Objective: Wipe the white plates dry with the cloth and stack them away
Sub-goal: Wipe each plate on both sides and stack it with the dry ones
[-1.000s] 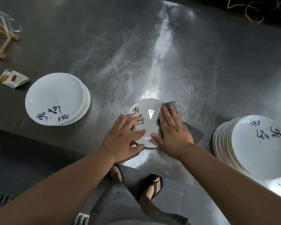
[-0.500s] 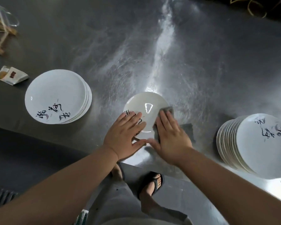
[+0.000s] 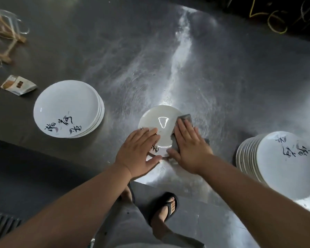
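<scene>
The left grip (image 3: 138,151) lay flat, fingers straight, on the one centre plate (image 3: 161,122); the right grip (image 3: 190,147), equally flat, pressed the one cloth (image 3: 185,118) onto it. A left stack (image 3: 66,108) and a right stack (image 3: 284,163) flanked them.

Black brush-written characters stand near the rim of the top round white plate of the left stack (image 3: 66,108), but I cannot read them with certainty. The same kind of characters stands on the top white plate of the right stack (image 3: 288,163), turned the other way. On the single white plate in the middle (image 3: 156,120), the left hand (image 3: 138,151) covers most of them. The small white paper packet (image 3: 18,85) carries a brown mark, too small to read.
</scene>
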